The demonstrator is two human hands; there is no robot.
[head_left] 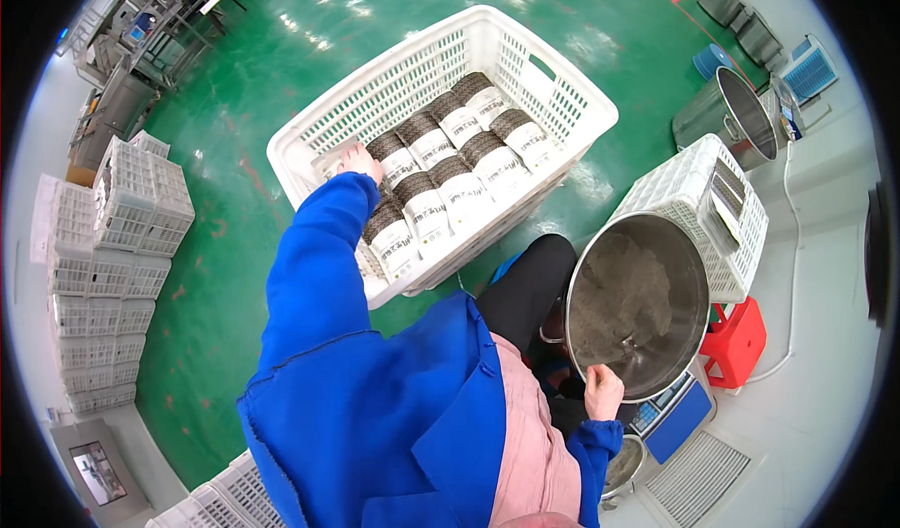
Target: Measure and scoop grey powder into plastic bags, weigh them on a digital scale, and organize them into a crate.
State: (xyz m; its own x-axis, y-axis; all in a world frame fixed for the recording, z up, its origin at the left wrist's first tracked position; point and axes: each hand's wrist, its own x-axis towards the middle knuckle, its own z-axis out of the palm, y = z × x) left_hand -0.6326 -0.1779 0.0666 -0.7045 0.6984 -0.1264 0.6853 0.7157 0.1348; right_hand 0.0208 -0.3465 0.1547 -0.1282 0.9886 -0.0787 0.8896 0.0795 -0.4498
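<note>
My left hand (pixel 363 163) reaches over the left side of a white plastic crate (pixel 555 108), its fingers closed at the edge of a pale packet (pixel 328 161) that my hand and sleeve partly cover. Inside the crate, several brown-and-white packets (pixel 461 187) lie in slanted, overlapping rows. Beside my right knee, a large steel pot (pixel 696 275) contains a grey-brown powder (pixel 621 289). Over its near rim is my right hand (pixel 604 393), fingers curled together; whatever they grip is hidden. A shiny metal piece (pixel 630 344) shows in the powder near that hand.
Right of the pot are a red stool (pixel 736 343), a white crate (pixel 667 178) and a blue-topped scale (pixel 679 425). A smaller steel pot (pixel 623 462) stands below. Stacked white crates (pixel 103 275) line the left wall. Another steel drum (pixel 705 116) stands far right.
</note>
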